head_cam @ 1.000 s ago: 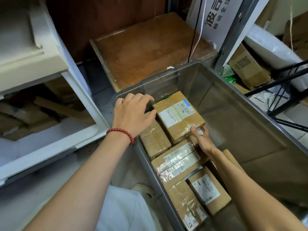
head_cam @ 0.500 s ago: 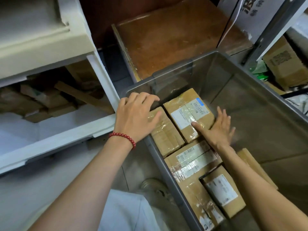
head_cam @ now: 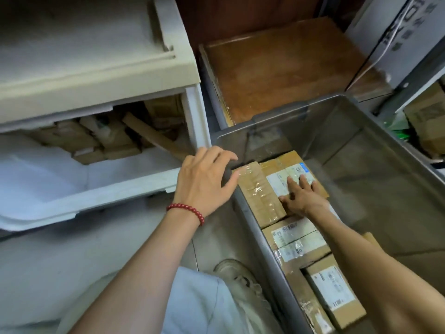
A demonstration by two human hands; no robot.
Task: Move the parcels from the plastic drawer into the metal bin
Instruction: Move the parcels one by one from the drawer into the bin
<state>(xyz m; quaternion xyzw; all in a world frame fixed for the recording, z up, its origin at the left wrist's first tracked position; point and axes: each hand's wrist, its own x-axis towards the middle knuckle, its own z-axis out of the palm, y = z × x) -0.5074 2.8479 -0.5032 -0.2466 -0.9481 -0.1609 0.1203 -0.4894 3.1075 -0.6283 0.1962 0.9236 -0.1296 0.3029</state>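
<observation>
The grey metal bin (head_cam: 375,165) fills the right side, with several brown taped parcels lined along its left wall. My right hand (head_cam: 301,196) lies flat with straight fingers on the labelled parcel (head_cam: 277,169) at the far end of the row. Beside it lies a plain taped parcel (head_cam: 260,196). My left hand (head_cam: 204,179), with a red bead bracelet on the wrist, hovers over the bin's left rim with loosely curved fingers, holding nothing. The white plastic drawer (head_cam: 115,189) stands pulled out at the left, with more brown parcels (head_cam: 96,141) at its back.
A brown wooden board (head_cam: 289,68) lies behind the bin. A grey metal rack post (head_cam: 409,75) rises at the right, with cardboard boxes (head_cam: 426,121) behind it. My shoe (head_cam: 238,276) rests on the floor between drawer and bin.
My right hand has slid onto the top of the labelled parcel and flattened there. My left hand has lifted off the plain parcel and drawn back over the bin's rim. The camera turned left.
</observation>
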